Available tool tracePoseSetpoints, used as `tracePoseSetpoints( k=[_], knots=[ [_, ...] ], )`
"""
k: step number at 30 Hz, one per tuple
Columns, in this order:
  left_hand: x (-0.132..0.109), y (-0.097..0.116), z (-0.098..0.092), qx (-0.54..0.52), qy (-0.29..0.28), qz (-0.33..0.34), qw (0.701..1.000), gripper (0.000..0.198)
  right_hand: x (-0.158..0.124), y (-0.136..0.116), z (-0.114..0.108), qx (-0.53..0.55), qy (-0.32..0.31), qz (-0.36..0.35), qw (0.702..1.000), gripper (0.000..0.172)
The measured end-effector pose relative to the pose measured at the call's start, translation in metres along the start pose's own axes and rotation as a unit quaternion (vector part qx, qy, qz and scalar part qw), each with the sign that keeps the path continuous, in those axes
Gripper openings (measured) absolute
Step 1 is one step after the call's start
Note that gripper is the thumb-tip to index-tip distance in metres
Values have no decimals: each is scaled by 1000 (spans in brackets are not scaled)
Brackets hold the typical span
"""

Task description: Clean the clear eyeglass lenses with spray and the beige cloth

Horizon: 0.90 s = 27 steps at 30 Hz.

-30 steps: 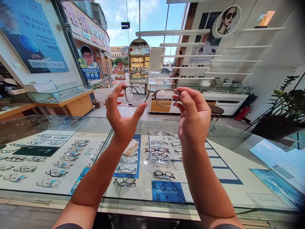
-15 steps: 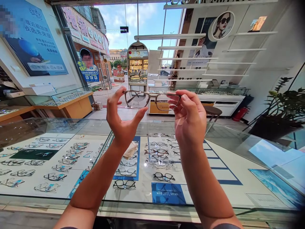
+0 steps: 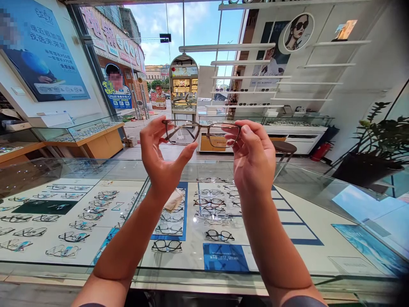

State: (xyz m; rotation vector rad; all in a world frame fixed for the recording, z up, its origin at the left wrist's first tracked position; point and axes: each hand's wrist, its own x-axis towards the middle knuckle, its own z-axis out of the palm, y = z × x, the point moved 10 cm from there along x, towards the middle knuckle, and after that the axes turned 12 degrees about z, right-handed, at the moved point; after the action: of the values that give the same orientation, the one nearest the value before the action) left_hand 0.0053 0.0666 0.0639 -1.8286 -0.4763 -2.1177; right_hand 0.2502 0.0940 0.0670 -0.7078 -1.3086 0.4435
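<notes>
**Glasses lifted at frame centre**

While both arms are reaching up over the glass bench (image 3: 96, 170), the left hand (image 3: 161, 155) and right hand (image 3: 254, 160) are pinching the glasses (image 3: 202, 133) by their outer ends, fingers closed on the frame, above rows of display spectacles (image 3: 211, 204).

Blue poster (image 3: 119, 99) outside the door: numbers "90 67 94". Other signs carry Chinese characters, too small to read
</notes>
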Motion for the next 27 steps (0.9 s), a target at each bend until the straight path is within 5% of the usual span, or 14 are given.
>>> tracePoseSetpoints(
  k=[12, 19, 27],
  knots=[
    [4, -8, 6, -34, -18, -21, 999, 85, -1, 4, 3, 39, -7, 28, 999, 31],
    [3, -20, 2, -191, 74, -9, 979, 77, -4, 0, 7, 139, -12, 74, 987, 22],
    [-1, -29, 0, -153, 74, -28, 985, 81, -5, 11, 11, 132, -10, 134, 982, 28]
  ],
)
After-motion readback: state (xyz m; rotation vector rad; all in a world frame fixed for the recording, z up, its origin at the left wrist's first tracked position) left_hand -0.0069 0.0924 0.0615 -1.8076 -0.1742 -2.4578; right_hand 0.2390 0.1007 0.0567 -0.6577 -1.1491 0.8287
